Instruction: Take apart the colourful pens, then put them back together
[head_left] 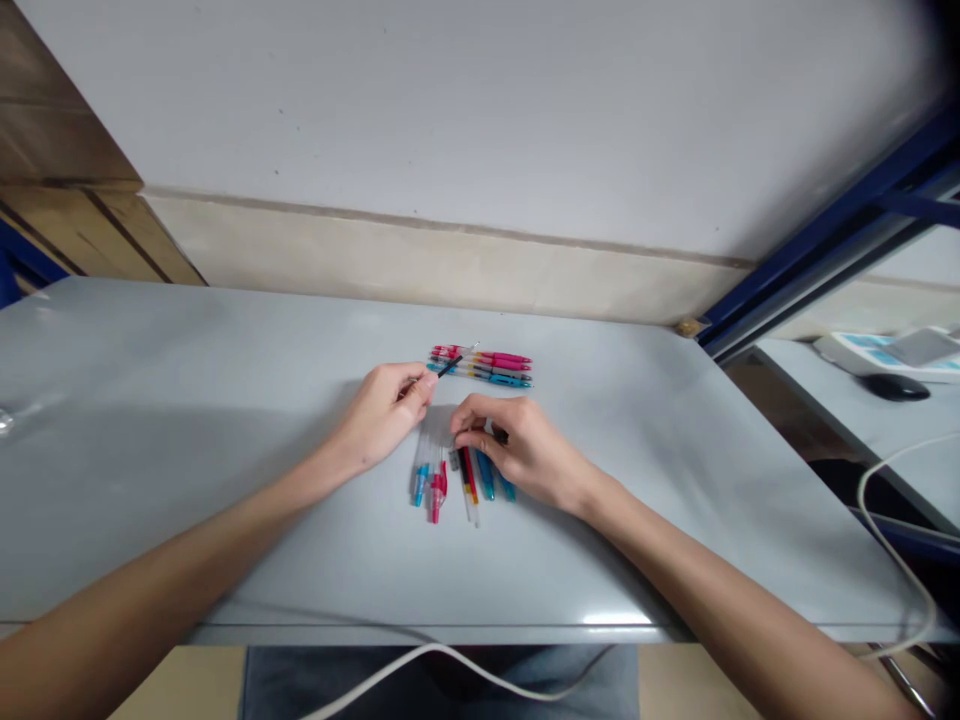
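My left hand [395,400] is closed in a pinch around a thin black pen part [450,366], which points up and to the right over the assembled pens. Whether it is a refill or a barrel piece I cannot tell. My right hand [525,445] hangs just over loose pen parts, thumb and fingers curled together; what they hold, if anything, is hidden. Below it lie a black refill [466,475] and a red refill [472,475] side by side, with blue barrel pieces [486,476] partly covered. Clear barrels with a blue clip end [421,485] and a pink clip end [438,492] lie left of them.
Beyond my hands lies a row of pink, grey and blue pens [510,368]. The grey table [225,420] meets a wall behind. A blue metal frame [825,220] stands at right, with a black mouse [892,387] past it. A white cable [442,650] crosses the front.
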